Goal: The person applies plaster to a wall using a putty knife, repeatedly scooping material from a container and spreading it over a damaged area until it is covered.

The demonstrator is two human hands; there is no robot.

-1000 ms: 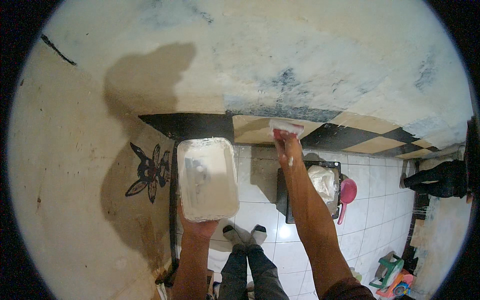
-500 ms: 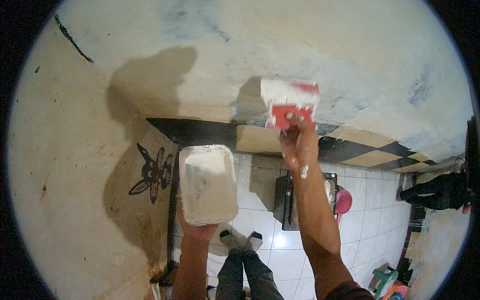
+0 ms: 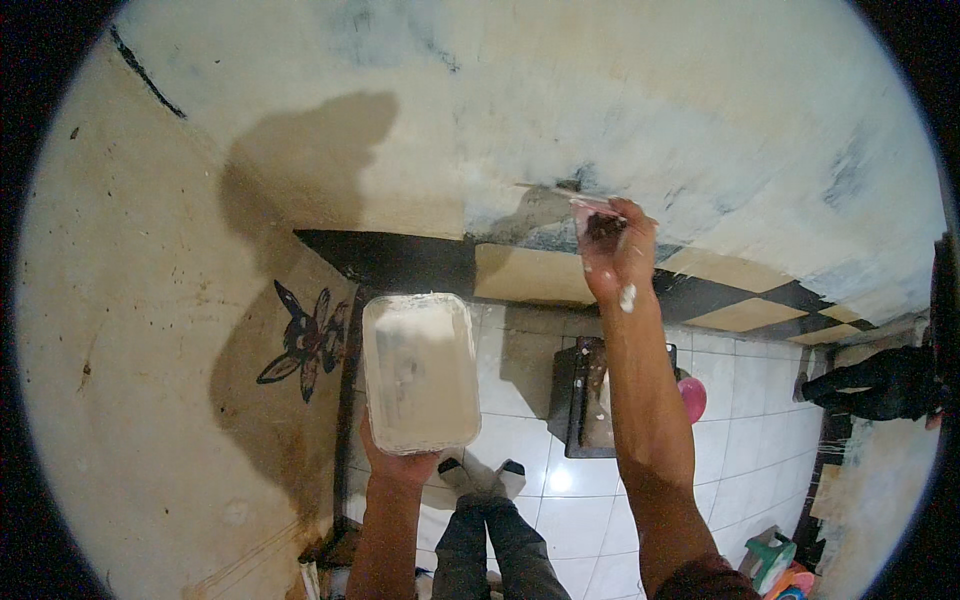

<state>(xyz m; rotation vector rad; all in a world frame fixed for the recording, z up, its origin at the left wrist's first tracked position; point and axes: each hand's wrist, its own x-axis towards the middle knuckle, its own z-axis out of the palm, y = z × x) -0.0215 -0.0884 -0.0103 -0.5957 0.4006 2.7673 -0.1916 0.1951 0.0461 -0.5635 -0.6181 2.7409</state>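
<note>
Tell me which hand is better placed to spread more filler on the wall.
Right: the right hand presses the flat putty scraper against the wall, while the left hand supports the white rectangular tray.

Dim, warm indoor light falls from behind the person, throwing a broad soft shadow point(image 3: 300, 170) on the wall point(image 3: 650, 90). Glare spots the floor tiles point(image 3: 558, 478). Fisheye bends edges; black corners vignette; detail soft, grainy.
</note>
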